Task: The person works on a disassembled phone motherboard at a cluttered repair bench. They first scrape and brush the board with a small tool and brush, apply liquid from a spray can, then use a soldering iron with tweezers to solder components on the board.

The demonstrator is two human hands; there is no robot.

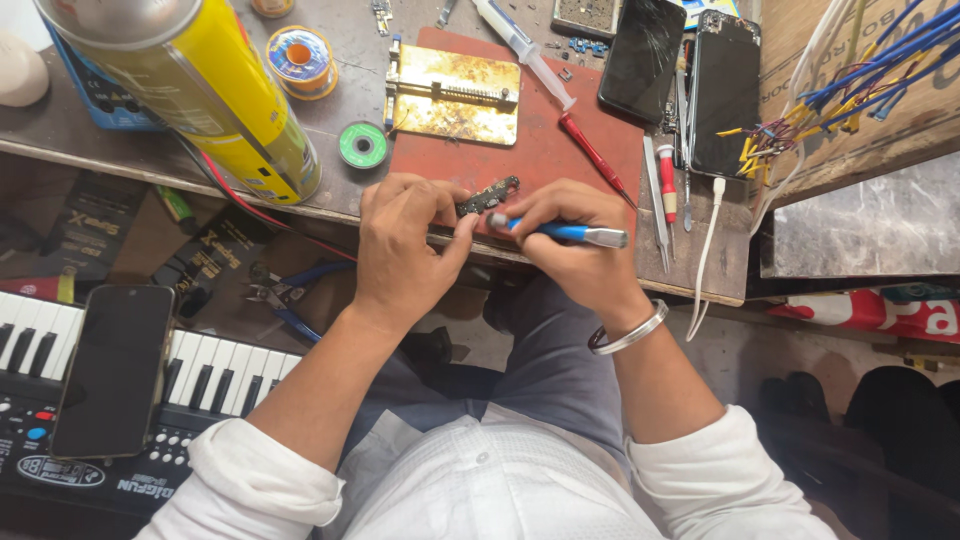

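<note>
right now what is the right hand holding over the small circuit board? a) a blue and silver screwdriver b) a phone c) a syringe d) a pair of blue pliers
a: the right hand has its grip on a blue and silver screwdriver, its tip at the small circuit board that the left hand pinches; the syringe lies untouched on the red mat.
</note>
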